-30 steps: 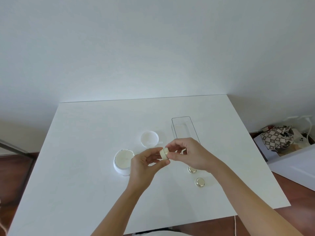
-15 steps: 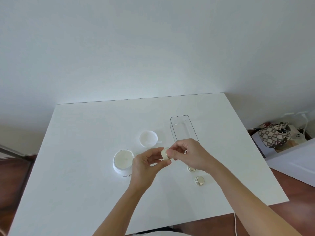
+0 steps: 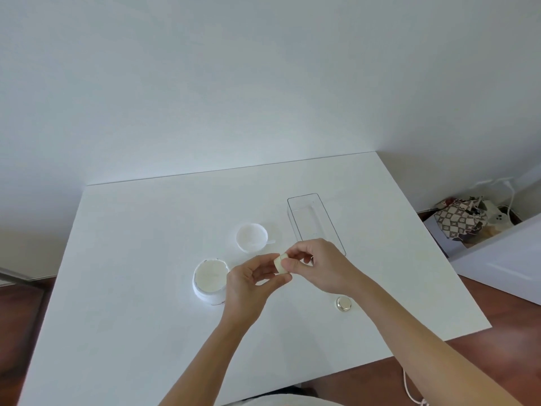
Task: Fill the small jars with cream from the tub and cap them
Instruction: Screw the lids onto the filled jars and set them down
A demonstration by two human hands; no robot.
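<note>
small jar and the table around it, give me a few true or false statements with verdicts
1. Both hands hold the small jar above the table. True: left hand and right hand pinch it.
2. The cream tub has its lid on. False: it is open, cream showing.
3. The clear tray is stacked on the tub. False: it stands apart, on the far right.
4. A shiny cap lies on the table near the right forearm. True.
5. The white lid lies beyond the tub. True.
</note>
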